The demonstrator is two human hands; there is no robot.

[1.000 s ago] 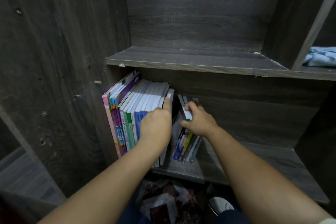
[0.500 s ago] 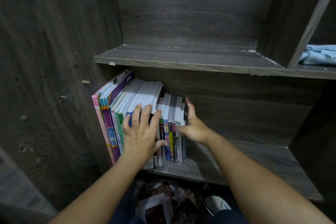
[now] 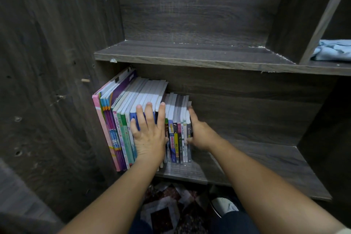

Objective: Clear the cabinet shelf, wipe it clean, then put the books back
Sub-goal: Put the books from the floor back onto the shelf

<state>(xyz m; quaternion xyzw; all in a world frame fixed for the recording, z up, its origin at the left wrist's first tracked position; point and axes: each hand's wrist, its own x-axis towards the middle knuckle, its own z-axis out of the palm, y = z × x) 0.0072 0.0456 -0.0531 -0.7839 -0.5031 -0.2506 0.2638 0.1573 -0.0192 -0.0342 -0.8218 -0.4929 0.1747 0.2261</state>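
A row of books [image 3: 121,129] stands upright at the left end of the lower cabinet shelf [image 3: 256,165], tall ones on the left and shorter ones [image 3: 179,138] on the right. My left hand [image 3: 150,133] lies flat with straight fingers against the spines of the tall books. My right hand [image 3: 199,133] presses with straight fingers against the right side of the last short book. A light blue cloth [image 3: 332,50] lies on the upper shelf at the far right.
The upper shelf [image 3: 190,57] above the books holds nothing in its left bay. A vertical divider [image 3: 284,24] separates it from the cloth's bay. The cabinet side wall [image 3: 47,81] stands at the left. Patterned floor [image 3: 165,213] shows below.
The short books have gone from leaning apart to standing upright, pushed left against the tall ones. Both hands have opened from curled grips to flat presses.
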